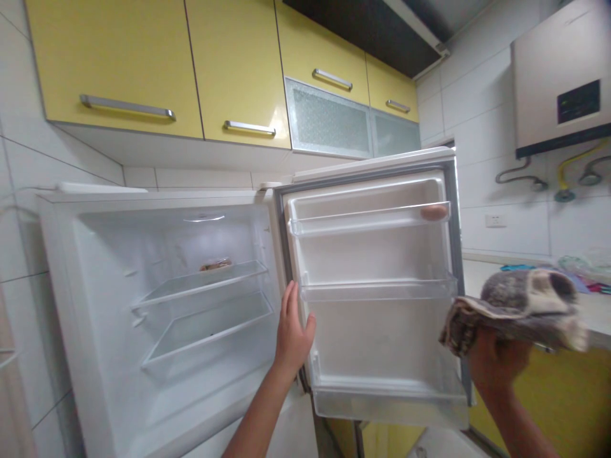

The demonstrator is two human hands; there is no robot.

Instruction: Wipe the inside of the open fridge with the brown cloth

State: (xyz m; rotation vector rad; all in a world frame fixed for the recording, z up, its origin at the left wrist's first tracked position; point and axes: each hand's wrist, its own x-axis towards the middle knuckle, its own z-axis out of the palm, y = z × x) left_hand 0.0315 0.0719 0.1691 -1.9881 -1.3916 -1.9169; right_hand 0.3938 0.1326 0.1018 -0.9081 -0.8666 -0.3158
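My left hand [292,337] is raised at the hinge side of the open fridge door [372,343], fingers stretched upward and thumb apart. It holds nothing; whether its fingertips touch the door's edge I cannot tell. On the right, my right hand [496,362] grips a bunched grey-brown patterned cloth [515,318] from below, near the door's outer edge. Inside the white refrigerator [105,356], a small brownish packet [216,264] lies on the upper glass shelf [200,287]. A rounded brown item [433,212] sits in the door's top rack [363,219].
Yellow wall cabinets [233,57] hang above the fridge. A water heater [554,76] with pipes is on the right wall, above a counter [477,273] with colourful bags or cloths [592,280]. The open door stands between the fridge and that counter.
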